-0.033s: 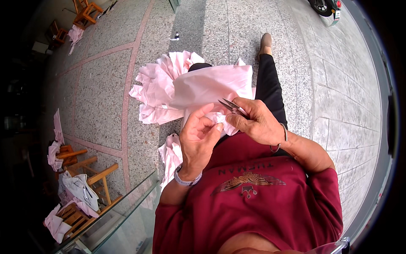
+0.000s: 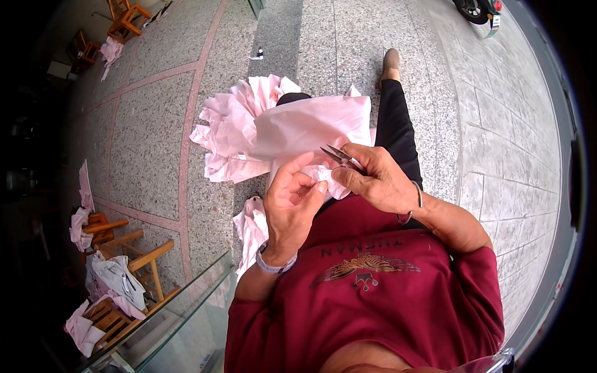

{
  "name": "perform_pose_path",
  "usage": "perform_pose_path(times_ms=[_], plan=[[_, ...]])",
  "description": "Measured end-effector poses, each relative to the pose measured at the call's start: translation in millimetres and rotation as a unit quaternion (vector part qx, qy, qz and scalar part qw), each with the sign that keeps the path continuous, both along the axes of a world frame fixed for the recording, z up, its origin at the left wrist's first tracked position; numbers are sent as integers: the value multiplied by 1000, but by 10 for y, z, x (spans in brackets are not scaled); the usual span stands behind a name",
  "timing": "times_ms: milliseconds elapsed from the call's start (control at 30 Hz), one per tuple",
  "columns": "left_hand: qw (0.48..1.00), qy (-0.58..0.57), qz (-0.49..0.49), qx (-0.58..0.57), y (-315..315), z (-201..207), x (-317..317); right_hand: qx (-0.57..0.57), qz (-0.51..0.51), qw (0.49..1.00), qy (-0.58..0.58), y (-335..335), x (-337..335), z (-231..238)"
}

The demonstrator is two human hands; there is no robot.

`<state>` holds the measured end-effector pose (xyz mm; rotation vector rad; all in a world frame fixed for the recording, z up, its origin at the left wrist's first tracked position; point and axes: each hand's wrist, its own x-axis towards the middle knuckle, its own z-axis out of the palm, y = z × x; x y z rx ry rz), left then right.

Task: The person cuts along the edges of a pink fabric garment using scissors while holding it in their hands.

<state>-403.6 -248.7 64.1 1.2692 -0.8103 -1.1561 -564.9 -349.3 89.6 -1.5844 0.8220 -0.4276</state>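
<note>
Between the thumb and fingers of my left hand (image 2: 292, 199) a bunched bit of pink cloth (image 2: 320, 172) is pinched. My right hand (image 2: 382, 181) grips a small pair of thread snips (image 2: 340, 155), blades slightly apart and pointing up and left, just above that cloth. The right thumb and fingers also come up against the cloth's edge; whether they pinch it I cannot tell. A wide sheet of the pink fabric (image 2: 314, 121) drapes over my lap and knee. To its left spreads a large crumpled pile of pink fabric (image 2: 233, 127).
More pink striped cloth (image 2: 252, 229) hangs by my left forearm. At lower left, wooden chairs (image 2: 152, 256) carry pink and white cloth, beside a glass-topped case (image 2: 186, 311). A small white-and-black object (image 2: 257, 55) lies on the speckled floor. A vehicle's wheel (image 2: 472, 11) shows at upper right.
</note>
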Motion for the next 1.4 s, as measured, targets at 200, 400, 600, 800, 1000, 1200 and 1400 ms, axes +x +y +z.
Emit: perform_pose_path(times_ms=[200, 400, 600, 800, 1000, 1200, 1400], plan=[[999, 19, 37, -24, 21, 55, -52, -70, -32, 997, 22, 94, -85, 118], [999, 4, 27, -27, 47, 54, -18, -32, 57, 998, 9, 233, -182, 239], [997, 40, 27, -64, 28, 1, -55, -33, 93, 994, 49, 241, -229, 198], [997, 23, 27, -65, 37, -9, -51, -34, 103, 993, 49, 224, -222, 217], [997, 15, 24, -66, 46, -43, -36, -48, 106, 992, 47, 226, -219, 210], [997, 17, 31, -66, 43, -21, -54, -28, 106, 993, 45, 222, -222, 201], [997, 27, 32, -72, 41, -6, -63, -4, 106, 993, 51, 213, -234, 208]])
